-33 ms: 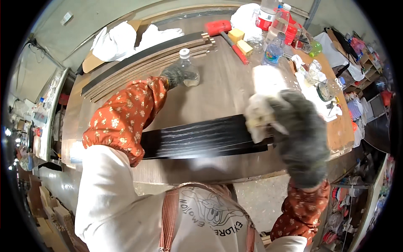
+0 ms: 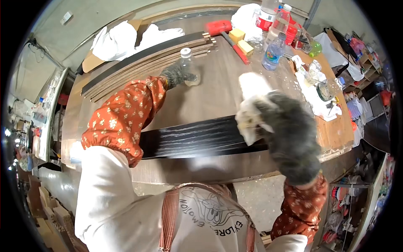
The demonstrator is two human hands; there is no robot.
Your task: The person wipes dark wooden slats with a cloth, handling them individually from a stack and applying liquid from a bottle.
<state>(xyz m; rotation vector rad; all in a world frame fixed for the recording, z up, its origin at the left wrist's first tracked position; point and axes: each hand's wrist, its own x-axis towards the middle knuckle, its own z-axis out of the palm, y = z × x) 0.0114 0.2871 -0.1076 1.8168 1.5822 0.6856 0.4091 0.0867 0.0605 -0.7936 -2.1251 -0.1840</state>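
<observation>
Your right hand (image 2: 289,134) is bunched tight around a white rag (image 2: 248,113), gloved fingers clamped on it, pressing it onto the near end of the black board (image 2: 197,136). That board lies flat along the bench (image 2: 210,96) edge, running out from under the rag toward your left sleeve.

Your left hand (image 2: 174,75) is stretched far forward, wrapped around a small clear bottle (image 2: 189,67) with a white cap; the fingers look closed on its lower body.

The board looks stiff and long, with a grained face that seems wet or streaked, so likely slick under a glove. I'd hold it by the long edges, not the face.

The rag is soft and limp, so a balled fist suits it. The bottle looks light and smooth, and easy to tip, so grip low on the body. Just beyond it sits a stack of strips (image 2: 147,63).
</observation>
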